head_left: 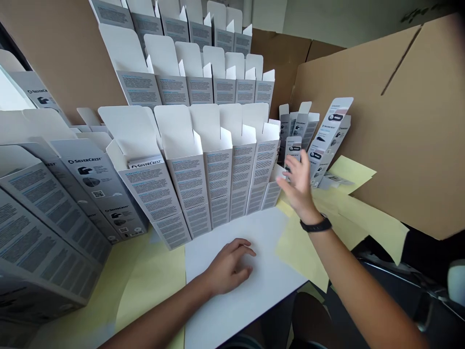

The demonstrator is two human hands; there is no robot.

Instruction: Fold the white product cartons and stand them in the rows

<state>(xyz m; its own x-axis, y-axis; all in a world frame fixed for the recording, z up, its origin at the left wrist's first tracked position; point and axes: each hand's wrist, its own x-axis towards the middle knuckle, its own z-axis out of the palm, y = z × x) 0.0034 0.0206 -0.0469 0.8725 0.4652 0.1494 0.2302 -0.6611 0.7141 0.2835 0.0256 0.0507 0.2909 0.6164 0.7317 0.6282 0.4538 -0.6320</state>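
Note:
My left hand (pixel 230 266) rests over the white work surface (pixel 250 300), its fingers loosely bent and apart, holding nothing. My right hand (pixel 300 186), with a black band on the wrist, reaches up with spread fingers and nothing in them. Beside its fingertips stand a small open carton (pixel 272 191) and a small printed box (pixel 292 147). A tall Silvercrest box (pixel 330 138) leans just behind and to the right of it. In front of my hands runs a row of upright white cartons (pixel 218 179) with lifted flaps; the leftmost carton (pixel 154 198) has a Silvercrest-printed piece inside.
More open cartons (pixel 196 89) stand in raised rows behind. Large printed boxes (pixel 51 213) crowd the left. Yellow paper sheets (pixel 337 208) lie on the right and hang over the edge. Brown cardboard walls (pixel 392 111) enclose the back and right.

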